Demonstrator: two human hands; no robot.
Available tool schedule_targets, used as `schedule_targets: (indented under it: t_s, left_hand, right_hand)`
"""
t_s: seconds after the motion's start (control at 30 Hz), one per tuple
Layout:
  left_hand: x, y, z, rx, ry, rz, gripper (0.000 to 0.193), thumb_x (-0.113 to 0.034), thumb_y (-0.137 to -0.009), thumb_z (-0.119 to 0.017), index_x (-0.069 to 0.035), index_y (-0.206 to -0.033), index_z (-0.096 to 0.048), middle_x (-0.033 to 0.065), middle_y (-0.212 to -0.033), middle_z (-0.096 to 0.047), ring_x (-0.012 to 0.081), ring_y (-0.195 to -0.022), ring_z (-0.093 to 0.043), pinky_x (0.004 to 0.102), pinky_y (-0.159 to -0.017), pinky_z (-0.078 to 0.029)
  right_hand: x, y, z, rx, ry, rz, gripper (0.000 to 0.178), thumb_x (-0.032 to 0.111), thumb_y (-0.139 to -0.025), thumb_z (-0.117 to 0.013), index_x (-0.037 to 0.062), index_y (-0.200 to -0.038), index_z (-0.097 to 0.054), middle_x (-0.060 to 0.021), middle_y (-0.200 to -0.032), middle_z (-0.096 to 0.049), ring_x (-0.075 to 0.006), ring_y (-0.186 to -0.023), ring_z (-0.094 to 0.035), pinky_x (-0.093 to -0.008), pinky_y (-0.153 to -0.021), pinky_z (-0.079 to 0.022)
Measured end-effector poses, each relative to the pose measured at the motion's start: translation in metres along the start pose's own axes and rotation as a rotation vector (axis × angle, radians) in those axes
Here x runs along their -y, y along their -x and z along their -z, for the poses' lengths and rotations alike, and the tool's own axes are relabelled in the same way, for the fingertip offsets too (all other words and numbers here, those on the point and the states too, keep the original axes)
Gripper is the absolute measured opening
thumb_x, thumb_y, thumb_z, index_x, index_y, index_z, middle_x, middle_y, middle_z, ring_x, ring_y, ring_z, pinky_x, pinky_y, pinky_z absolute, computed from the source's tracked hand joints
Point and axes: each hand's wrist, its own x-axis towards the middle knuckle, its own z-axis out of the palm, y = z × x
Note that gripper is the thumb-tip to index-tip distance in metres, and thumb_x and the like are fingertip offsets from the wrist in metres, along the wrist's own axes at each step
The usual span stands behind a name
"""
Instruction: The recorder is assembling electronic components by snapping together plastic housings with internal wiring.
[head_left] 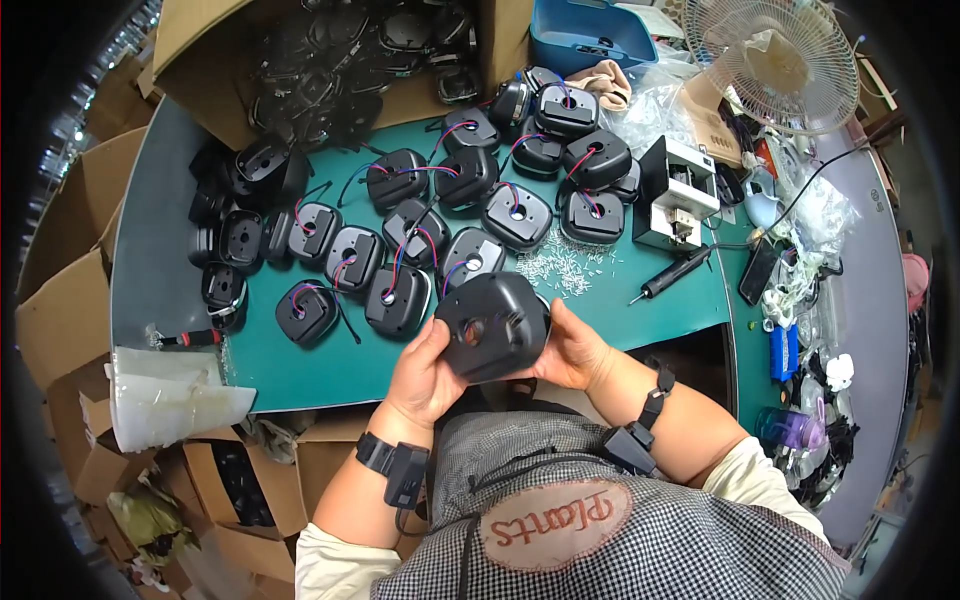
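Note:
Between my two hands is a rounded black plastic housing (497, 345) with a hole in its face, held up over the near edge of the green work table. My left hand (425, 372) grips its left side, thumb on the face. On the opposite side my right hand (575, 352) holds it, thumb up along the edge; the fingers beneath are partly hidden. Just beyond lie several similar black housings (398, 300) with red and blue wires coming from their centre holes. A scatter of small white pins or screws (556, 266) lies to the right of them.
An electric screwdriver (672, 276) lies right of the pins, beside a small metal machine (676, 195). A cardboard box (220, 60) of black parts, a blue bin (590, 38) and a fan (770, 60) stand at the back. A red-handled tool (195, 338) lies left.

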Motion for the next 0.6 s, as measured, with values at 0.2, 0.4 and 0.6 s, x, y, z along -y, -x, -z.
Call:
schedule_targets:
  t_s: [0.2, 0.4, 0.6]
  left_hand:
    - [-0.03, 0.022, -0.039, 0.058, -0.239, -0.204, 0.074, -0.035, -0.094, -0.063, 0.002, -0.147, -0.028, 0.0156, -0.139, -0.049, 0.0288, -0.127, -0.05, 0.0431, -0.108, -0.04]
    - [-0.049, 0.047, -0.064, 0.078, -0.791, -0.346, 0.087, -0.041, -0.081, -0.078, 0.002, -0.142, -0.034, 0.0108, -0.131, -0.052, 0.0212, -0.121, -0.052, 0.0328, -0.104, -0.039]
    - [-0.054, 0.064, -0.099, 0.336, -1.471, -0.301, 0.068, -0.026, -0.08, -0.078, -0.002, -0.135, -0.047, 0.014, -0.126, -0.056, 0.0281, -0.112, -0.058, 0.0375, -0.098, -0.044]
  right_hand:
    - [0.017, 0.007, -0.033, 0.029, 0.043, -0.014, 0.066, 0.042, -0.093, -0.057, 0.0096, -0.147, -0.036, -0.0149, -0.14, -0.051, -0.0351, -0.126, -0.052, -0.0619, -0.099, -0.043]
    - [0.021, 0.007, -0.056, 0.036, -0.007, 0.041, 0.064, 0.047, -0.097, -0.046, 0.0061, -0.146, -0.039, -0.0159, -0.142, -0.05, -0.0325, -0.128, -0.052, -0.0557, -0.103, -0.043]
    - [0.023, 0.008, -0.078, 0.043, 0.03, 0.052, 0.066, 0.051, -0.097, -0.043, 0.0055, -0.144, -0.041, -0.0173, -0.141, -0.051, -0.0326, -0.128, -0.051, -0.0518, -0.104, -0.044]
